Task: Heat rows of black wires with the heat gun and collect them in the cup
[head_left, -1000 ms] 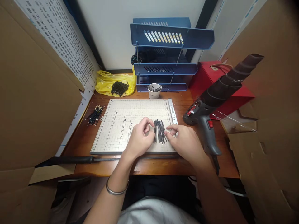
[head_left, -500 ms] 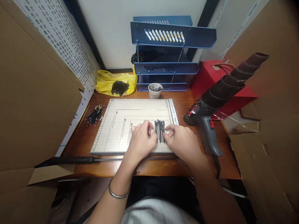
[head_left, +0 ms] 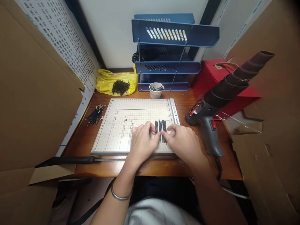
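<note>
A row of short black wires [head_left: 162, 126] lies side by side on the gridded board of a paper cutter [head_left: 122, 137]. My left hand [head_left: 144, 137] is at the row's left edge, its fingers curled and its thumb pressed over the wires. From the right side, my right hand [head_left: 184, 140] closes on the same row, and the two thumb tips nearly meet above it. Light tips show at the wires' near ends. Both hands partly hide the wires. Along the board's front edge runs the cutter's blade arm with a black handle [head_left: 72, 160].
Black wires with gold-coloured ends [head_left: 96, 115] lie left of the board. Behind it are a yellow bag [head_left: 103, 82] with a black pile, a white cup [head_left: 156, 93] of black pieces and a blue rack [head_left: 173, 67]. A heat gun [head_left: 208, 109] and red box [head_left: 205, 70] stand right.
My left thumb has moved right across the wires, and the right thumb has shifted slightly left and up, so the tips are closer together. The row looks straighter.
</note>
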The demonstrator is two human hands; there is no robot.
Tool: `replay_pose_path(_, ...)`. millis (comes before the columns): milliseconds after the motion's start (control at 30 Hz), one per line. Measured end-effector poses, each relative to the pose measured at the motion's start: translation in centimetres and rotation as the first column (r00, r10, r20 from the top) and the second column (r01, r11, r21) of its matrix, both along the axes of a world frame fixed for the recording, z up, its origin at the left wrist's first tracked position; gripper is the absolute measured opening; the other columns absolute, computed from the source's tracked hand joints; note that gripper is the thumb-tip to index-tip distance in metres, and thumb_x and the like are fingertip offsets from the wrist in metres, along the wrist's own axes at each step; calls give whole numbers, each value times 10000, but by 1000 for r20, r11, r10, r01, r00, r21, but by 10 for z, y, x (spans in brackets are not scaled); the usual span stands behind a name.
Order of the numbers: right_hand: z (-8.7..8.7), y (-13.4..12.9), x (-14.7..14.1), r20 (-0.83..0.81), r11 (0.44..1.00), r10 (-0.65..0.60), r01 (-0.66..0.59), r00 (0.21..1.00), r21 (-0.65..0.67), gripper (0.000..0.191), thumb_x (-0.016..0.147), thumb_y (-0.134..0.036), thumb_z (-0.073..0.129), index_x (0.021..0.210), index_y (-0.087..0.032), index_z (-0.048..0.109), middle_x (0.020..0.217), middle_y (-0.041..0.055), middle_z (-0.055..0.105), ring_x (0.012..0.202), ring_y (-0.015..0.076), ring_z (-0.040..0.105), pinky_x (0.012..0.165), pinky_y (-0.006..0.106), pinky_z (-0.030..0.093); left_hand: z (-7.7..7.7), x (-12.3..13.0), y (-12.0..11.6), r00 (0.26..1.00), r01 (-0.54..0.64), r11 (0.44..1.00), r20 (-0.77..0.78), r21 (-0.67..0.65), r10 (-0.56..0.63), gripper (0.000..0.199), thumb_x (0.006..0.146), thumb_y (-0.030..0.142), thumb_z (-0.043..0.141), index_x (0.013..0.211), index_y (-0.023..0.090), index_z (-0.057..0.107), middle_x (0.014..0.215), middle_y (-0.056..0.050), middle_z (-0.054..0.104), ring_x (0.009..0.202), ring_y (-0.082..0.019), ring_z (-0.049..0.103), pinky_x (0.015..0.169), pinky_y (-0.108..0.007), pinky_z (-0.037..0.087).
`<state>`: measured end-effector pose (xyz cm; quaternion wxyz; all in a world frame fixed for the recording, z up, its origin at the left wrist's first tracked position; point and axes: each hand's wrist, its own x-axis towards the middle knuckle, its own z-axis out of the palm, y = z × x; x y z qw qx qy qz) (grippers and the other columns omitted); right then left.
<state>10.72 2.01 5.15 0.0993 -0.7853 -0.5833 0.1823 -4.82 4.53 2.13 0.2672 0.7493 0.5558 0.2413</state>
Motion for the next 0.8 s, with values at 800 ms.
replay_pose_path(800, -2, 3, 5, 0, 1000, -1, 1, 1000, -12, 201, 887, -388, 603, 960, -266, 745, 851, 51, 763, 783, 243, 674, 603, 309, 296, 2, 2, 1, 999, 22, 1000, -24, -13, -22, 187, 900, 317, 675, 874, 236, 509, 803, 43, 645, 853, -222, 616, 853, -384, 325)
